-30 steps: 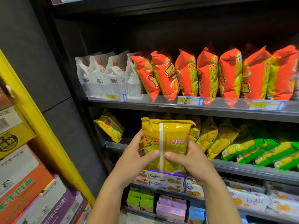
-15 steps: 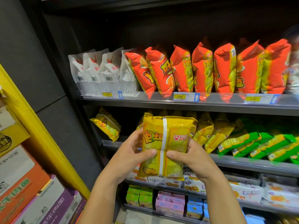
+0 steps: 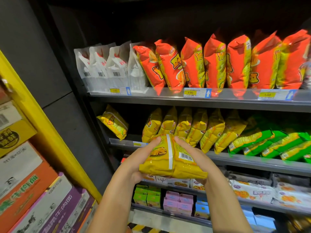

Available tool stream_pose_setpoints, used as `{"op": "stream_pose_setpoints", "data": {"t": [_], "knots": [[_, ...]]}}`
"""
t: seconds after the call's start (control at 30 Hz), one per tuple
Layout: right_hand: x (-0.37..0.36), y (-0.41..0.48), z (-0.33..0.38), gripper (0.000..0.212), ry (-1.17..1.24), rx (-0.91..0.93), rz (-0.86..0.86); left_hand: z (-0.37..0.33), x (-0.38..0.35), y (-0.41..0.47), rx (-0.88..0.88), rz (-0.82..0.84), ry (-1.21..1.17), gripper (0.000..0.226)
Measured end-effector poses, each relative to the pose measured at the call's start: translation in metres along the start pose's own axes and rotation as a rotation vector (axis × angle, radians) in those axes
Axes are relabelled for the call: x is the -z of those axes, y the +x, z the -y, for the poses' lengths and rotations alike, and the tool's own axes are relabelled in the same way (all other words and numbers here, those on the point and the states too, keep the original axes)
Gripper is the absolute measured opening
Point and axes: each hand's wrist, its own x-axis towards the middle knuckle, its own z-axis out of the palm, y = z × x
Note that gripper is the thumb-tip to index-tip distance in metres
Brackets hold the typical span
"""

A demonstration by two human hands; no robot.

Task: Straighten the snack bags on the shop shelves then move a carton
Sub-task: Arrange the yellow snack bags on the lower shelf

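Yellow snack bag (image 3: 170,158), seam side up and tipped nearly flat, hangs before the middle shelf (image 3: 252,163), the left hand (image 3: 143,158) wrapping its left edge and the right hand (image 3: 193,153) its right. Behind it, a gap lies between the row of yellow bags (image 3: 193,126) and a lone leaning bag (image 3: 114,122).

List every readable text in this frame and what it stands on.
"3.00": middle price tag.
"3.00", blurred: right price tag.
"Ye": orange bags.
"牛肉面": orange carton.
Too small or blurred: left price tag, yellow bag barcode digits, small boxes.
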Motion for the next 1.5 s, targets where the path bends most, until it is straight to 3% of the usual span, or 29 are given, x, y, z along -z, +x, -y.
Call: {"op": "stream_pose_setpoints", "data": {"t": [0.07, 0.13, 0.27, 0.37, 0.47, 0.6, 0.73, 0.83, 0.93, 1.0, 1.17, 1.33, 1.5], "knots": [[0.0, 0.002, -0.001, 0.073, 0.057, -0.015, -0.018, 0.001, 0.001, 0.001, -0.014, -0.008, 0.012, 0.042], [-0.004, 0.0, -0.003, 0.055, 0.213, -0.065, 0.021, 0.002, 0.004, 0.002, -0.06, -0.023, 0.057, 0.042], [-0.011, -0.001, -0.009, 0.044, 0.543, -0.125, 0.095, 0.008, 0.011, 0.01, -0.165, -0.1, 0.117, 0.066], [-0.013, 0.005, -0.016, 0.037, 0.51, -0.034, 0.006, 0.013, 0.014, 0.015, -0.274, -0.233, 0.256, 0.076], [-0.019, 0.013, -0.021, 0.036, 0.305, 0.089, -0.161, 0.013, 0.011, 0.013, -0.48, -0.437, 0.473, 0.043], [-0.034, 0.017, -0.02, 0.049, 0.137, 0.231, -0.32, 0.015, -0.005, 0.009, -0.511, -0.294, 0.499, 0.029], [-0.04, 0.017, -0.016, 0.049, 0.04, 0.257, -0.294, 0.01, -0.015, 0.001, -0.436, -0.156, 0.441, 0.013], [-0.038, 0.014, -0.01, 0.022, 0.079, 0.303, -0.224, 0.008, -0.011, 0.001, -0.421, -0.155, 0.383, 0.041], [-0.034, 0.011, -0.005, 0.025, 0.106, 0.371, -0.236, 0.008, -0.006, 0.0, -0.398, -0.184, 0.288, 0.085], [-0.032, 0.011, -0.006, 0.025, 0.115, 0.405, -0.287, 0.009, -0.003, 0.001, -0.352, -0.216, 0.191, 0.097], [-0.027, 0.013, -0.01, 0.037, 0.253, 0.385, -0.329, 0.01, 0.003, 0.004, -0.307, -0.163, -0.023, 0.055], [-0.027, 0.014, -0.009, 0.065, 0.457, 0.213, -0.101, 0.014, 0.008, 0.002, -0.269, -0.023, -0.159, 0.059], [-0.027, 0.01, -0.011, 0.052, 0.524, 0.165, 0.08, 0.014, 0.011, 0.001, -0.237, 0.049, -0.105, 0.052]]}}
